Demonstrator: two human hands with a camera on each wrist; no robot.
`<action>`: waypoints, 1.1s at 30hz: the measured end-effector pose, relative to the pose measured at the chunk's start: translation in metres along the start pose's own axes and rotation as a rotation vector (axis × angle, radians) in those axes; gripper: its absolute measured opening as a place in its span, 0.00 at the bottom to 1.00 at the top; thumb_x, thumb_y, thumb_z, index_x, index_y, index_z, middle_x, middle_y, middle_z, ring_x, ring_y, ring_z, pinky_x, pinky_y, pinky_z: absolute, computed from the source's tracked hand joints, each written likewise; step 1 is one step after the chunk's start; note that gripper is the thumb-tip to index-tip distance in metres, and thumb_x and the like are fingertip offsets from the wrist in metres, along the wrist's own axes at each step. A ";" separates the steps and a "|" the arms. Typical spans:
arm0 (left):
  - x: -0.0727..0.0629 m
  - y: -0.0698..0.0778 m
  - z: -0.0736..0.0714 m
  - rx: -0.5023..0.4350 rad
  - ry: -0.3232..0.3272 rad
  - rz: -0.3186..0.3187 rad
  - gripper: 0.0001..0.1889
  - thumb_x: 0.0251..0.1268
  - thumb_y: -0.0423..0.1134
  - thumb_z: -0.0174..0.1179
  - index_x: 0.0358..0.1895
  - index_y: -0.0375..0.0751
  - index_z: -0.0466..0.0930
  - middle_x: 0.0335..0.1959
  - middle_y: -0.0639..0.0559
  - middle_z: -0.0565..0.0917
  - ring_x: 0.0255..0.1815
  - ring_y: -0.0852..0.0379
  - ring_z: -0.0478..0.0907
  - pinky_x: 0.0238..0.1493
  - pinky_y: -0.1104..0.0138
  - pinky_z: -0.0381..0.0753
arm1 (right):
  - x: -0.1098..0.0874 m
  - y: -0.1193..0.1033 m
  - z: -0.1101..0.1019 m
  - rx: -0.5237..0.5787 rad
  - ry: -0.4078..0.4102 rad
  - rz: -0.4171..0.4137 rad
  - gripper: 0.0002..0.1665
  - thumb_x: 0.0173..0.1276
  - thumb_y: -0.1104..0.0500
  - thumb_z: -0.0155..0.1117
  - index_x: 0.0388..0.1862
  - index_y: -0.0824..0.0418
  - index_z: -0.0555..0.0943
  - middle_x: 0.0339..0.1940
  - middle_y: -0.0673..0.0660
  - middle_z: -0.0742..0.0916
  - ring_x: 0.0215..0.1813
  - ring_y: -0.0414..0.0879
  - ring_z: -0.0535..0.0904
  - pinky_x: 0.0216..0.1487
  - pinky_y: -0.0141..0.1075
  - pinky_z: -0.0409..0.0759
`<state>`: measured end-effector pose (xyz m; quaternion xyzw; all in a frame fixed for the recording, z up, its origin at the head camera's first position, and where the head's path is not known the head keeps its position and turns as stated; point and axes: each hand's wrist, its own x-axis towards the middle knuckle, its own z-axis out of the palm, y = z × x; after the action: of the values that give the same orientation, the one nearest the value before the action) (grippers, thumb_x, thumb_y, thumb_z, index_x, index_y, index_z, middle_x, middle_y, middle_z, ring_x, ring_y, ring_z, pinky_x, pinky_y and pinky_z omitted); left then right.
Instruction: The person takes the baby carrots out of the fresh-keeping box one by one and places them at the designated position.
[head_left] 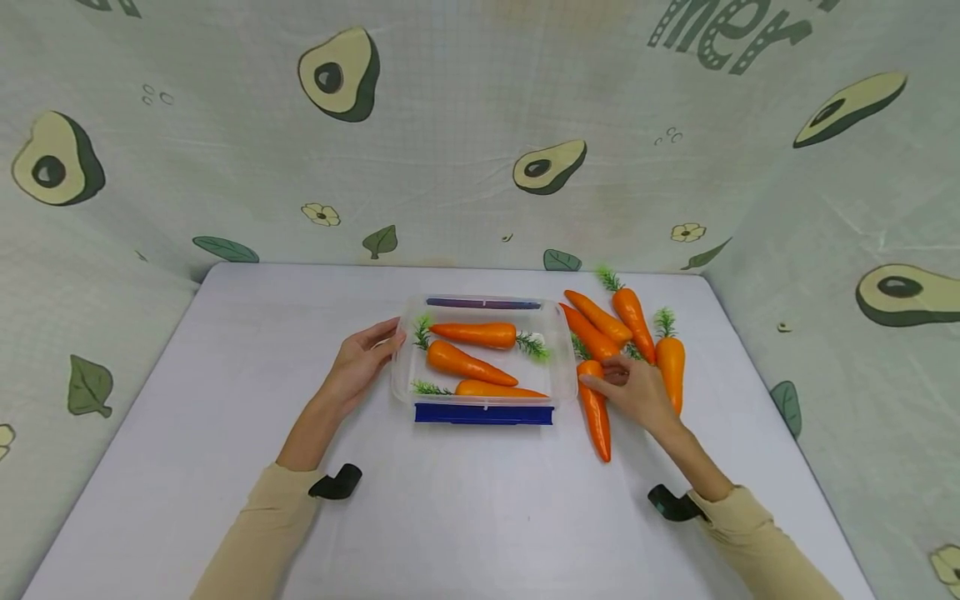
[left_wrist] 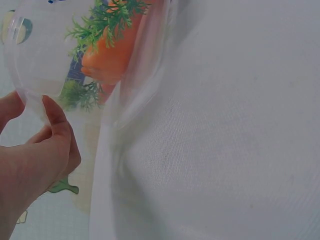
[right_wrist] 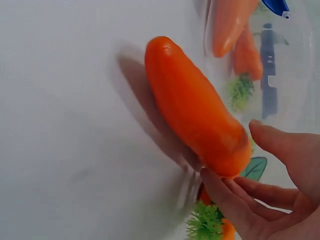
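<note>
A clear plastic container [head_left: 480,308] with blue clips holds three orange toy carrots [head_left: 471,363] with green tops. At its left end, my left hand [head_left: 362,363] pinches the rim between thumb and fingers; the left wrist view shows the thumb and fingers [left_wrist: 57,117] on either side of the clear edge. Right of the container, my right hand [head_left: 637,387] has thumb and fingers about the thick end of a carrot [head_left: 595,417], whose tip points toward me. The right wrist view shows this carrot [right_wrist: 192,105] up close, fingertips at its sides.
More carrots lie in a loose group right of the container, among them an upper carrot [head_left: 633,321] and one by the right wrist [head_left: 671,371]. A blue clip [head_left: 483,414] hangs out at the container's near side. Patterned cloth [head_left: 450,125] walls stand behind the white table [head_left: 450,517].
</note>
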<state>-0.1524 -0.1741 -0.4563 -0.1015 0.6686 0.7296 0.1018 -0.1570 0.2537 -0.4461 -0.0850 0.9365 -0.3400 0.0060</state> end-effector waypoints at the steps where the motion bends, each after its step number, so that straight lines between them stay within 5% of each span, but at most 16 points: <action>1: 0.000 0.000 0.000 0.006 0.002 -0.003 0.31 0.79 0.42 0.59 0.78 0.38 0.64 0.75 0.43 0.67 0.66 0.56 0.70 0.70 0.69 0.70 | 0.001 -0.002 -0.002 -0.004 0.005 -0.012 0.28 0.66 0.53 0.77 0.52 0.75 0.83 0.45 0.71 0.89 0.45 0.62 0.88 0.44 0.51 0.88; 17: -0.002 0.001 -0.002 0.003 0.002 0.005 0.30 0.79 0.41 0.59 0.78 0.37 0.64 0.76 0.43 0.67 0.64 0.57 0.71 0.68 0.70 0.72 | 0.029 -0.056 -0.021 0.003 0.031 -0.201 0.18 0.70 0.62 0.72 0.52 0.73 0.84 0.42 0.65 0.89 0.45 0.60 0.86 0.47 0.53 0.86; 33: -0.002 0.001 0.000 -0.026 -0.002 0.020 0.29 0.78 0.40 0.59 0.77 0.36 0.65 0.73 0.43 0.68 0.63 0.57 0.71 0.59 0.77 0.76 | 0.047 -0.103 0.015 0.091 -0.130 -0.372 0.20 0.68 0.64 0.73 0.56 0.71 0.82 0.51 0.65 0.87 0.53 0.62 0.84 0.57 0.51 0.84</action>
<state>-0.1511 -0.1743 -0.4546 -0.0954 0.6598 0.7394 0.0939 -0.1867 0.1582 -0.3896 -0.2779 0.8860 -0.3711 0.0072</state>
